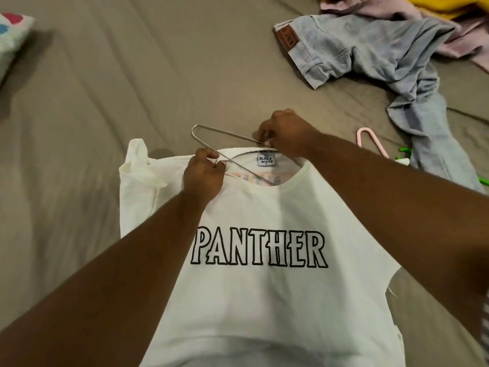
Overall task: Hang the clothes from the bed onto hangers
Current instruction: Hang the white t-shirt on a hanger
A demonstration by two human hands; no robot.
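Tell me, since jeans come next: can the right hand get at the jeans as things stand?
Likely yes, once freed: the right hand pinches the wire hanger at the white T-shirt collar, but only bare sheet lies between it and the jeans on its side.

Bare bed (119,75) left; jeans (370,49) crowd right.

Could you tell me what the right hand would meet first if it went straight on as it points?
Probably nothing soon: the right hand, pinching the thin silver wire hanger, points up-left over bare taupe bed sheet; depth unclear.
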